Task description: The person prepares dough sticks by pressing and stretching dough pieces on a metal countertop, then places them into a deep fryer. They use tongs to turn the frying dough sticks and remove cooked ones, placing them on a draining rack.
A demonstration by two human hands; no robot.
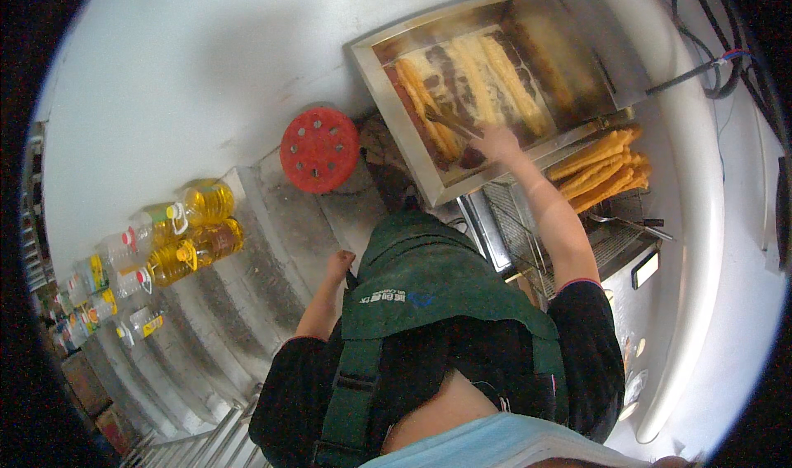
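My right hand (497, 144) is over the near edge of a metal deep fryer (396, 115), closed on long, thin utensils (455, 123), which look like tongs or chopsticks. Their far ends meet a golden fried dough stick (427, 112) at the fryer's left side. Paler dough sticks (510, 84) float in bubbling oil farther right. Beside the green apron (427, 276), my left hand (341, 264) hangs low with its fingers curled; nothing can be made out in it. Finished dough sticks (600, 171) lie heaped on a wire rack to the right of the fryer.
A red round stool (319, 150) with holes stands left of the fryer. Bottles of yellow oil (210, 203) and emptier plastic bottles line the concrete steps (272, 282) at left. A wire rack (513, 220), a phone-like object (646, 270), a thick white pipe (699, 220) and black cables (687, 78) are at right.
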